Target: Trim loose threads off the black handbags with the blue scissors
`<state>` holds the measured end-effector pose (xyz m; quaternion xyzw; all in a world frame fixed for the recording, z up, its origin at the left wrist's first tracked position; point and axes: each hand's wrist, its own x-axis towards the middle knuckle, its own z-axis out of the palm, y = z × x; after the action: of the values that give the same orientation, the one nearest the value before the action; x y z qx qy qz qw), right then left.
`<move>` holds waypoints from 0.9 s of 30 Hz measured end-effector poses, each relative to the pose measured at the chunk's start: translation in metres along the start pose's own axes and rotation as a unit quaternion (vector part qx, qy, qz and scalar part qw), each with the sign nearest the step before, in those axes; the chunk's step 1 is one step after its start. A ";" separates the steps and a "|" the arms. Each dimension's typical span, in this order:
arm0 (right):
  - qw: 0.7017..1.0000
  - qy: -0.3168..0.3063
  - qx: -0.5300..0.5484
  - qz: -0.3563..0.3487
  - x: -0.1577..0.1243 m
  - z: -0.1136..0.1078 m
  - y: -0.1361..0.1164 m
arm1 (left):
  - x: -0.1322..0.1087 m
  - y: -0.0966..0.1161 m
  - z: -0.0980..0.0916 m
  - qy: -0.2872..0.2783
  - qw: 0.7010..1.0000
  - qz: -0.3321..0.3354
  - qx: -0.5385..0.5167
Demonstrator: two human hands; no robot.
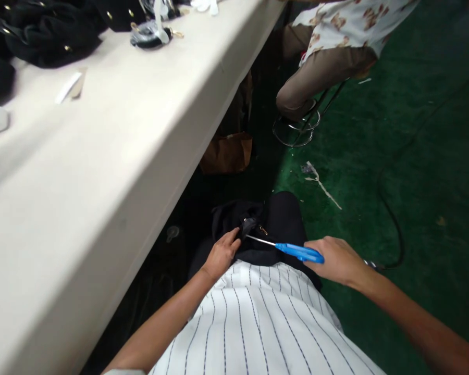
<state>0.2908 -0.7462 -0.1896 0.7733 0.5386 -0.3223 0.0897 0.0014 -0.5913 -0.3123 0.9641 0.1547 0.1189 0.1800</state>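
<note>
A black garment (273, 224) lies across my lap, below the table's edge. My left hand (221, 254) pinches a small dark part of it, fingers closed on the cloth. My right hand (336, 259) is closed round blue-handled scissors (297, 252), whose thin metal blades (260, 240) point left and reach the pinched spot by a small gold fitting (262, 229). Whether the blades are apart is too small to see. My white pinstriped shirt (266, 323) fills the bottom of the view.
A long cream table (101, 156) runs along the left, with black garments (50, 31), white tags (68, 87) and a bundled item (150, 34) on it. Another person (336, 47) sits on a wire stool (297, 127) ahead. Green floor (414, 156) with a black cable (391, 213), scraps, and a brown bag (226, 153).
</note>
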 end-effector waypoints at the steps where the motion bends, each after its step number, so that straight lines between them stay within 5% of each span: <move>1: 1.000 -0.015 0.000 -0.005 -0.003 -0.001 -0.001 | -0.001 0.000 0.001 0.002 1.000 -0.003 0.000; 8: 0.996 -0.070 -0.063 0.006 -0.018 -0.014 -0.007 | -0.002 0.001 0.004 -0.005 0.999 -0.020 -0.030; 14: 0.997 -0.043 -0.056 0.012 -0.016 -0.025 -0.015 | -0.006 -0.001 0.006 0.004 0.999 -0.031 -0.037; 27: 0.997 -0.030 -0.062 -0.024 -0.003 -0.013 -0.027 | -0.010 0.000 0.003 0.029 0.997 -0.032 -0.057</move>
<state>0.2709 -0.7310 -0.1722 0.7430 0.5731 -0.3136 0.1457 -0.0074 -0.5953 -0.3169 0.9430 0.1838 0.1495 0.2339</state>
